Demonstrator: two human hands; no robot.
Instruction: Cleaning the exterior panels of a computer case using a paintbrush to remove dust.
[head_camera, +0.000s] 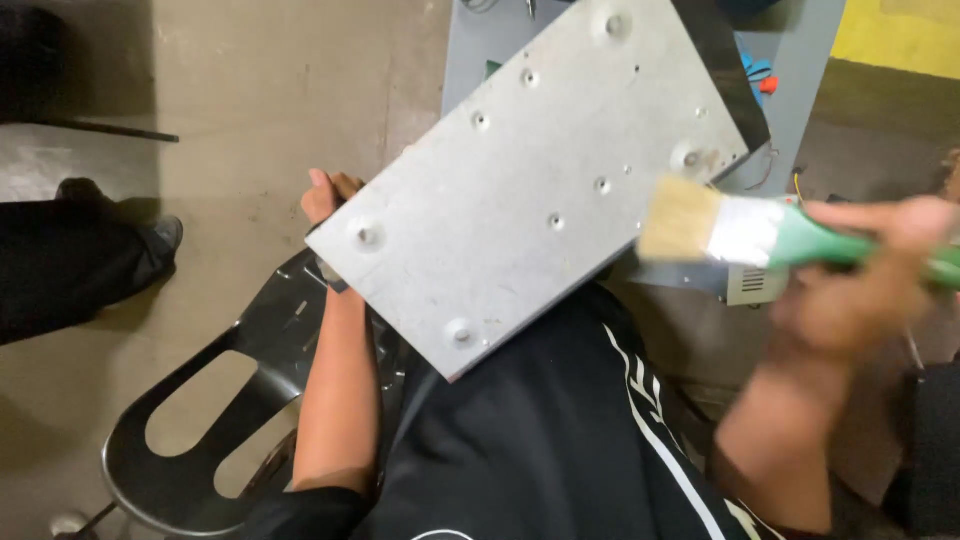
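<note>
Left hand (325, 195) grips the panel (530, 180) edge, fingers curled; right hand (850, 290) clasps the brush (740, 235), bristles just off the panel; surface looks dusty, brushing apparently unfinished.

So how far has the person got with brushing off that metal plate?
Done: hard to judge; the grey metal plate looks dull and evenly dusty, with no clearly brushed strip. In hand: the left hand grips the plate's edge and props it on the lap, while the right hand, blurred, holds a green-handled paintbrush with its bristles at the plate's right edge. Left: seemingly most of the face.
</note>
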